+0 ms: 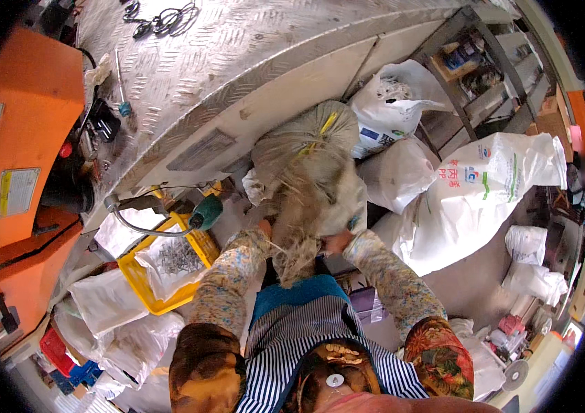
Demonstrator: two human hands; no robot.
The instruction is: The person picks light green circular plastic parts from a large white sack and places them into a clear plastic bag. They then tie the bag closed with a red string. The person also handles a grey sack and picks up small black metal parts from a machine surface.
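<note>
A worn grey-brown woven sack (pixel 306 179) lies in front of me, with a yellow tie around its far part. Its frayed near end (pixel 296 258) hangs loose toward my apron. My left hand (pixel 265 228) is closed on the left edge of the sack, its fingers partly hidden by the cloth. On the opposite side my right hand (pixel 337 242) grips the sack's right edge, and its fingertips are hard to see. Whatever fills the sack cannot be seen.
To the right stand several white sacks (pixel 471 186). A yellow crate (pixel 161 261) with a bag of small grey pieces sits at my left, beside a green bendable-arm lamp (pixel 206 212). Beyond is a metal platform (pixel 189 82), with an orange machine (pixel 24 124) at far left and a metal rack (pixel 478 82) at far right.
</note>
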